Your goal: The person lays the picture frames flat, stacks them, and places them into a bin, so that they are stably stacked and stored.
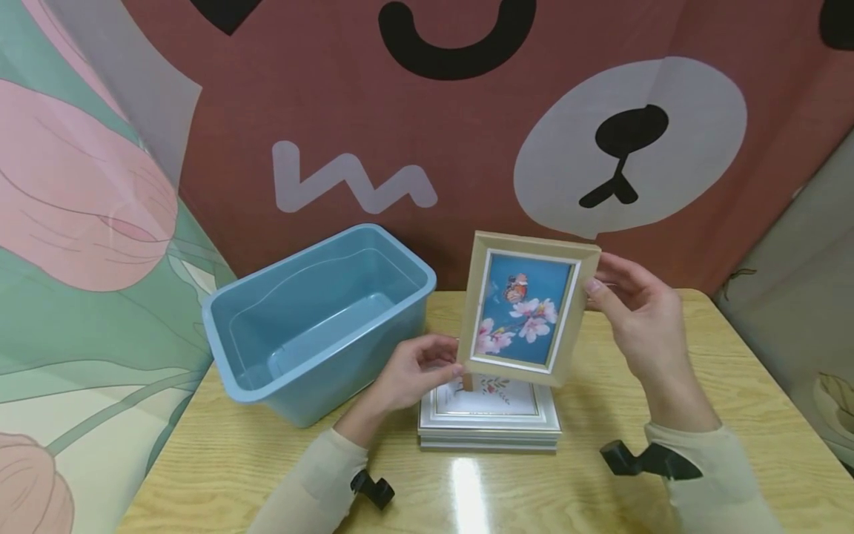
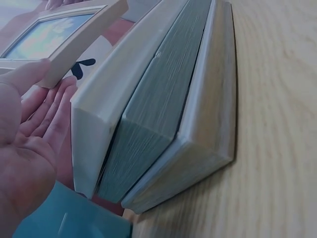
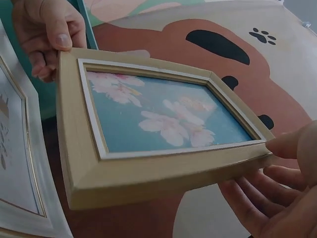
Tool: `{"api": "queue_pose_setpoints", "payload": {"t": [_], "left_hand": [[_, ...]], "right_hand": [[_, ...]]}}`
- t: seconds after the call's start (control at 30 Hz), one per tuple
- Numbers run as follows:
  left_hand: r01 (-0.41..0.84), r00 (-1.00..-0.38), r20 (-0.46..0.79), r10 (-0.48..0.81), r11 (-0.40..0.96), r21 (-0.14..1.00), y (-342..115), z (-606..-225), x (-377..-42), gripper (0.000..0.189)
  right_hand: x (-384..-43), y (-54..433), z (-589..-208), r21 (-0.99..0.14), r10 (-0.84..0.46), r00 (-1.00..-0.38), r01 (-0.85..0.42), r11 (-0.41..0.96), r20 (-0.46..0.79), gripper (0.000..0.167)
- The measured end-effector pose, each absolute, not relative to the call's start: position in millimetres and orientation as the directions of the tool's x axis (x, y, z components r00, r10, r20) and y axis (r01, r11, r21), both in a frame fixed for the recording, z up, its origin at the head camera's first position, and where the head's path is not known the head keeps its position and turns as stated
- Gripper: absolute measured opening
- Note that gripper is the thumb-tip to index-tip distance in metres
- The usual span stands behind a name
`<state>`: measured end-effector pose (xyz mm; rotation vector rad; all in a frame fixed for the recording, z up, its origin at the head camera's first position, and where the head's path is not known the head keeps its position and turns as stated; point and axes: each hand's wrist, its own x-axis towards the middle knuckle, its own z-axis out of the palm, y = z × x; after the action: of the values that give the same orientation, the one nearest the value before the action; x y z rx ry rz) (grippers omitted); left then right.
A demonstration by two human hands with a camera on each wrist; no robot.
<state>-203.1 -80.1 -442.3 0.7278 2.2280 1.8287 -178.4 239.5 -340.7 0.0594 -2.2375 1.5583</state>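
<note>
Picture frame (image 1: 527, 308) upright between both hands, left hand (image 1: 416, 371) and right hand (image 1: 630, 311) grips pinching its edges

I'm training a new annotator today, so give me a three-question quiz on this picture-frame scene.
1. True or false: both hands hold the beige frame above the stack of frames.
2. Where does the blue bin stand relative to the stack: A) on the person's left, B) on the right, C) on top?
3. What does the held frame's picture show?

Key:
1. True: the left hand pinches its lower corner and the right hand its upper side.
2. A.
3. A butterfly on pink blossoms against blue.
</note>
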Motion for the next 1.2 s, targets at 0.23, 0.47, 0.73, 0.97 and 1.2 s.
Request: {"api": "queue_pose_setpoints", "payload": {"t": [0.23,0.47,0.73,0.97,1.2], "left_hand": [[0.295,-0.882,0.258,0.395,0.034,0.955,-87.4,-446.5,-197.9,0.034],[0.166,-0.946,0.181,0.270,-0.077,0.983,-89.0,-447.0,-192.4,0.035],[0.012,-0.995,0.036,0.088,-0.264,0.964,-79.5,-445.8,-183.1,0.030],[0.024,-0.996,-0.010,-0.094,-0.345,0.938,-72.7,-445.4,-177.9,0.015],[0.094,-0.973,0.000,-0.230,-0.397,0.913,-68.2,-444.0,-174.7,0.008]], "right_hand": [[-178.7,244.0,-346.1,-0.899,0.147,-0.888,-0.426,0.098,0.436,0.047],[-173.7,246.7,-353.4,-0.872,0.113,-0.867,-0.489,0.003,0.486,0.040],[-170.6,248.0,-360.9,-0.861,0.087,-0.859,-0.508,-0.029,0.504,0.037],[-167.2,252.2,-370.2,-0.841,0.044,-0.845,-0.535,-0.077,0.534,0.035],[-159.6,258.8,-381.0,-0.879,0.080,-0.875,-0.476,0.033,0.477,0.037]]}}
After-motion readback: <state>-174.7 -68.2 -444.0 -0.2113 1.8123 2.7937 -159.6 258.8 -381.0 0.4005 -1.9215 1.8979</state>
